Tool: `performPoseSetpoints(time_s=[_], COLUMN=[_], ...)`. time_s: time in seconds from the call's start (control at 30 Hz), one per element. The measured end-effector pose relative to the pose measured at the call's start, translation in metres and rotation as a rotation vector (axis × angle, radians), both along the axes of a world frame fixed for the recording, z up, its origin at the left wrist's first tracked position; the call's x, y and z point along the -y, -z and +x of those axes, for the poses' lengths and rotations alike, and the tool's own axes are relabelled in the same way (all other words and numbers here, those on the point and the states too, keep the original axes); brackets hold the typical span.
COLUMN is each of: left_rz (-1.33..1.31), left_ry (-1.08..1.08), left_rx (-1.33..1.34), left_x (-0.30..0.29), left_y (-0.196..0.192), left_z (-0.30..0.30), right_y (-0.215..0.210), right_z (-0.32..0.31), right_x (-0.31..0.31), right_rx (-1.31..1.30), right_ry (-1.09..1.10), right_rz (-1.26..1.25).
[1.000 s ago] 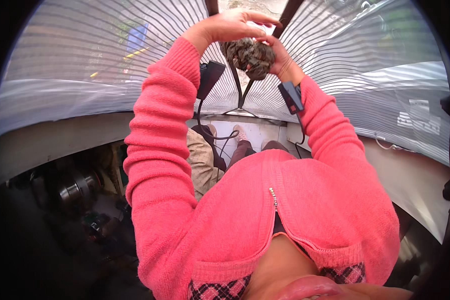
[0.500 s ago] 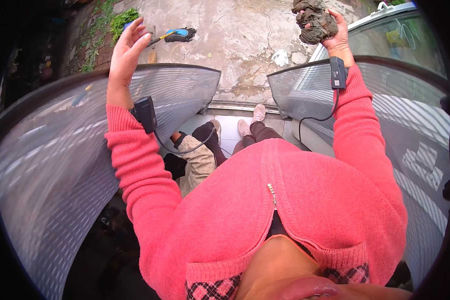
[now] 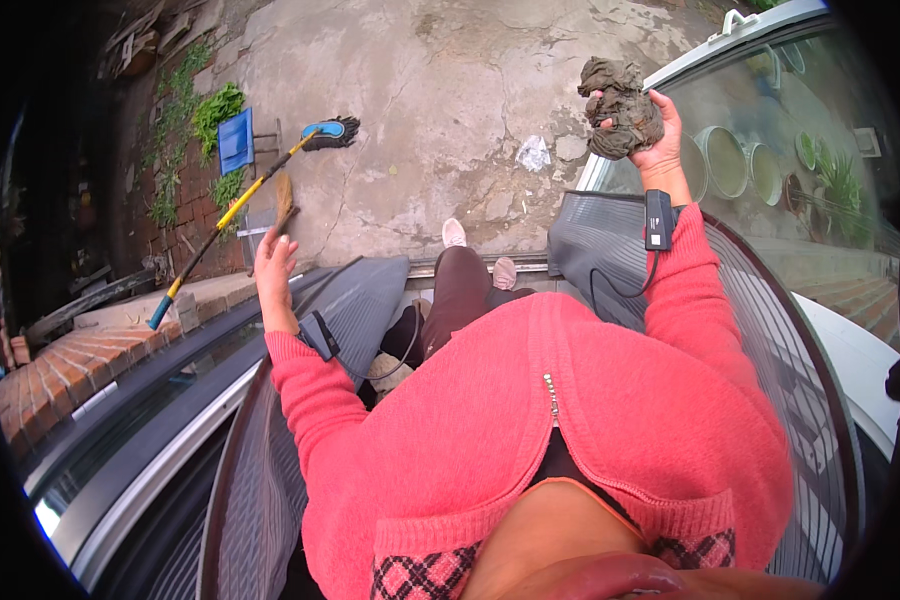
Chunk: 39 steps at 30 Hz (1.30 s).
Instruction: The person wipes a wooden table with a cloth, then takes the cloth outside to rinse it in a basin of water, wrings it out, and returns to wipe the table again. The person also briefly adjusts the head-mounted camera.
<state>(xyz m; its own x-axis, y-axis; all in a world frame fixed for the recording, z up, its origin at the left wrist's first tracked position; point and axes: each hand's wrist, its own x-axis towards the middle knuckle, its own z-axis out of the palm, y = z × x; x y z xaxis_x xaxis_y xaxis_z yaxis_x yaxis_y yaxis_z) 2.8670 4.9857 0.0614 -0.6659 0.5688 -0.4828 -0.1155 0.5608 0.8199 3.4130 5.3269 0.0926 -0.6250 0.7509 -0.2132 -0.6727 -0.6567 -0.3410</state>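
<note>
A crumpled grey-brown rag is bunched in my right hand, whose fingers wrap round its side. That hand is raised at the upper right, close to the white-framed glass door. My left hand holds nothing, its fingers loosely bent and apart. It hovers above the left mesh curtain panel, near a straw broom. On my right forearm, the other mesh panel hangs beside the sleeve.
A yellow-handled mop leans at the left, by a blue dustpan-like object. White crumpled litter lies on the concrete yard. A door sill crosses under my feet. Another person's beige sleeve shows beside my left arm.
I have stepped forward over the sill, one foot now on the concrete. The curtain panels have parted and slid back past my arms. My right hand keeps the rag; my left hand is lower.
</note>
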Motion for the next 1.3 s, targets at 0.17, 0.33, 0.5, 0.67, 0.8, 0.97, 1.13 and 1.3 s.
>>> performPoseSetpoints(time_s=[0.17,0.33,0.5,0.67,0.8,0.97,1.13,1.3], left_rz=[-0.234,-0.416,-0.409,-0.212,-0.018,-0.030,-0.033,-0.130], left_ry=[0.220,0.098,0.015,0.120,0.200,0.437,0.540,0.606], left_rx=[0.175,0.326,0.165,0.020,-0.068,0.040,0.069,0.031], left_x=[0.008,0.011,-0.091,-0.318,-0.506,-0.701,-0.863,-1.049], left_y=[0.029,0.057,0.069,0.057,0.060,0.059,0.055,0.062], left_z=[-0.041,-0.113,-0.162,-0.212,-0.181,-0.090,-0.040,0.005], right_y=[0.015,0.032,0.039,0.055,0.079,0.089,0.078,0.090], right_z=[0.014,0.035,0.044,0.035,0.031,0.046,0.085,0.136], right_x=[-0.038,-0.063,-0.095,-0.183,-0.288,-0.429,-0.563,-0.680], right_rx=[0.078,0.203,0.379,0.229,0.087,0.048,-0.021,-0.061], right_ry=[0.060,0.176,0.395,0.403,0.341,0.477,0.556,0.830], right_rz=[-0.027,-0.095,-0.238,-0.263,-0.282,-0.226,-0.148,-0.142])
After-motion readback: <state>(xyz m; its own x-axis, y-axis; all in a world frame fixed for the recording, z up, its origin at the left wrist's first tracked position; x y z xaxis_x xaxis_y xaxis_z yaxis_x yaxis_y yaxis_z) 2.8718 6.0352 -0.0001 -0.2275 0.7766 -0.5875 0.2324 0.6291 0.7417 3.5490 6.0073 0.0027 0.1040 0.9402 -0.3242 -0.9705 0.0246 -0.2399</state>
